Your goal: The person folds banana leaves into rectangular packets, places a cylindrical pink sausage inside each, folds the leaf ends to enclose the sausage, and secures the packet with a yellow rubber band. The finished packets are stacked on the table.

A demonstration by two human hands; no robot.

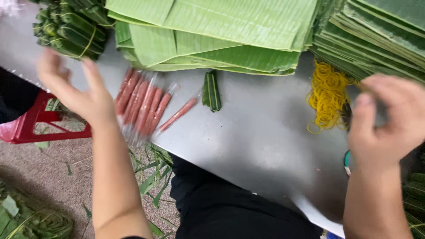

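Observation:
My left hand [75, 90] hovers with fingers spread and nothing in it, just left of a row of several plastic-wrapped pink sausage sticks [141, 102] lying on the grey metal table [256, 137]. One more sausage stick [178, 113] lies apart to their right, next to a small folded leaf parcel [212, 90]. My right hand [389, 121] is curled at the table's right side, beside a heap of yellow rubber bands [326, 95]; it is blurred and I cannot tell whether it holds anything.
Large cut banana leaves [212, 31] are stacked along the far side, with a darker leaf stack [376, 35] at the right. Tied leaf-wrapped bundles [71, 26] sit far left. A red plastic stool [31, 124] and leaf scraps [40, 221] are on the floor.

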